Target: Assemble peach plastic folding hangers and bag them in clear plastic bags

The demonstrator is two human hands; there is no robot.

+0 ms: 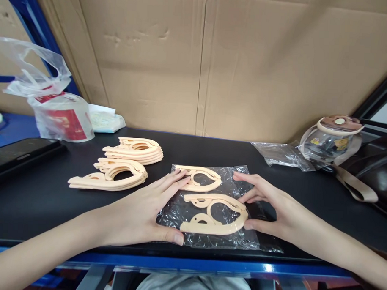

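Note:
Two cream folding hangers, folded up, lie flat with a clear plastic bag point(170, 212) around or under them; I cannot tell which. My left hand point(146, 211) is open at the bag's left edge, its fingertips on the upper hanger point(207, 188) and its thumb by the lower left end of the nearer hanger point(219, 228). On the other side my right hand point(270, 205) is open, thumb and fingers apart. Its thumb touches or nearly touches the nearer hanger's rounded end, and its index finger is at the bag's upper right. To the left lie a nearer stack point(135, 177) and a farther stack point(148, 154) of similar hangers.
A phone point(24, 154), a tied plastic carrier bag point(64, 115) and a tissue pack point(105, 120) stand at the left. More clear plastic point(275, 154) lies at the back right beside a transparent bottle point(331, 141) with a strap. Cardboard point(247, 70) walls the table's back.

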